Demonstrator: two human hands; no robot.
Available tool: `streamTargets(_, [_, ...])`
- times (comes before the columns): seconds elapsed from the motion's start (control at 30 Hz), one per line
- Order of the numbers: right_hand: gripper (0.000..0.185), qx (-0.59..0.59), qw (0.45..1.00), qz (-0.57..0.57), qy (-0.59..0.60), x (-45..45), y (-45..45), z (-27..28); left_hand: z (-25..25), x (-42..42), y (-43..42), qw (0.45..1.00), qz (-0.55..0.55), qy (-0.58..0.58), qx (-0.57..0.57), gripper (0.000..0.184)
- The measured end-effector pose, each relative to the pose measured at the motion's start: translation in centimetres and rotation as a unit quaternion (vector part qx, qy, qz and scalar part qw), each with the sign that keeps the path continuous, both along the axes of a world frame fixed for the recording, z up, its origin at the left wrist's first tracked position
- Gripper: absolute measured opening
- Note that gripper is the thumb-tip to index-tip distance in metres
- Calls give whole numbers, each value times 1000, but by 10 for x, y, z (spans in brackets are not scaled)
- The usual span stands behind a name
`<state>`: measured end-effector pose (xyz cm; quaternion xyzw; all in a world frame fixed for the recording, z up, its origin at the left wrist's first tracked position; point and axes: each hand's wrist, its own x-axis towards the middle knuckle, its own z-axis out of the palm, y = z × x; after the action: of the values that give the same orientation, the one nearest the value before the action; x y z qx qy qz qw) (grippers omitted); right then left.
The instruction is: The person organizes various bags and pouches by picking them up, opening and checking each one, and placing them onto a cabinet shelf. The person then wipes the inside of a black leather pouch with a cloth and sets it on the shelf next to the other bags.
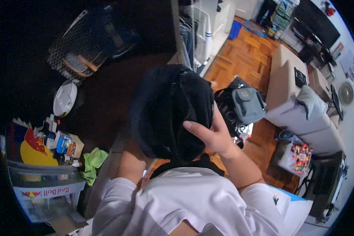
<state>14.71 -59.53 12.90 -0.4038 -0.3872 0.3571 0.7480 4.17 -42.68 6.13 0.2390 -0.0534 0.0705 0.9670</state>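
A rounded black fabric item (pixel 171 114), cap-like, with a seam running down its middle, is held up in front of my chest. My right hand (pixel 212 131) grips its right side, the thumb lying across the front and the fingers going behind it. My left forearm (pixel 131 165) reaches up to the item's lower left. Behind the fabric, my left hand and its fingers are hidden. Past the item, a grey and black backpack (pixel 248 104) rests on the wooden floor.
To the left stand a Red Bull cooler (pixel 47 192), a green cloth (pixel 93 163), a white round device (pixel 65 98) and a mesh basket (pixel 76 53). A pale sofa (pixel 289 94) stands right, near a bag of colourful packets (pixel 297 157). Hanging clothes (pixel 202 35) are ahead.
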Motion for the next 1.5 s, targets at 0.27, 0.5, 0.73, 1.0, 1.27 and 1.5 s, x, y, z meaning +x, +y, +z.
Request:
streamTargets(0.27, [61, -40, 998, 33, -47, 11, 51, 40, 3, 27, 15, 991, 14, -74, 107, 52])
streamTargets(0.5, [59, 133, 979, 1, -157, 50, 131, 151, 4, -12, 21, 956, -28, -161, 243, 48])
streamTargets(0.73, [47, 103, 954, 161, -229, 11, 220, 216, 85, -48, 74, 775, 108, 200, 589, 28])
streamTargets(1.0, [39, -26, 757, 173, -630, 4, 300, 187, 107, -39, 210, 565, 645, 94, 505, 55])
streamTargets(1.27, [55, -67, 719, 184, -667, 60, 396, 11, -58, -89, 284, 193, 99, 473, 854, 96])
streamTargets(1.5, [51, 24, 722, 231, -651, 70, 432, -7, 107, -132, 250, 334, 147, 650, 667, 32])
